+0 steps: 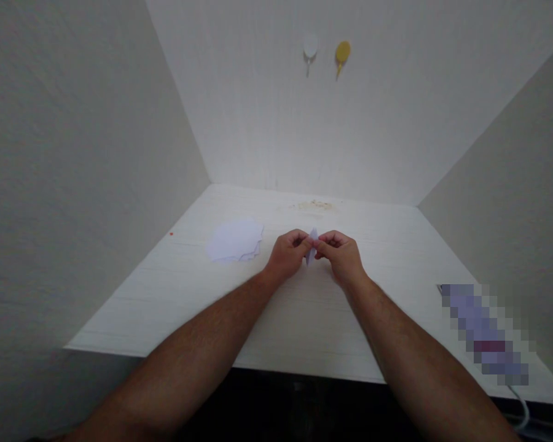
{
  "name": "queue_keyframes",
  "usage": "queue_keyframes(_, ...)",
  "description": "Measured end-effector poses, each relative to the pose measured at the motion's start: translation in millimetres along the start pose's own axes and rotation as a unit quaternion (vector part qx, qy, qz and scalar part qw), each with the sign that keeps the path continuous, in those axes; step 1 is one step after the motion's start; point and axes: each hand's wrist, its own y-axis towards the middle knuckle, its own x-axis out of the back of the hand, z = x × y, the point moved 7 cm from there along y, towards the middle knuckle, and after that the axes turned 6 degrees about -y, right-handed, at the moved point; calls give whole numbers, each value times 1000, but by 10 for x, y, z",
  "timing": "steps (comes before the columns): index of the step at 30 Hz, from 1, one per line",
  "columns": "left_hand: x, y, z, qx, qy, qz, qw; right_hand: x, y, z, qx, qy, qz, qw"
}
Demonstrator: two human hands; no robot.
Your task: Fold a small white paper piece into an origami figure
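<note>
A small folded piece of white paper [311, 250] stands roughly upright between my two hands, above the middle of the white table. My left hand [289, 253] pinches it from the left with thumb and fingers. From the other side my right hand [341, 253] grips it in the same way, the fingertips of both hands close together. How the paper is folded is too small to make out. Left of my left hand lies a loose stack of white paper sheets [236, 239], slightly fanned at the edges.
The white table [175, 307] is bounded by walls at the back and both sides. On its right edge lies a pixelated, blurred-out object [483, 334], a cable [524, 408] below it. A white hook [310, 49] and a yellow hook [343, 53] are on the back wall.
</note>
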Motion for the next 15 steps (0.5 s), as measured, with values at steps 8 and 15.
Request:
queue_keyframes(8,17,5,20,-11,46,-9,999,-6,-7,1,3,4,8,1000)
queue_keyframes(15,13,36,78,-9,33,7,999,4,29,-45,-4,-8,2,1000)
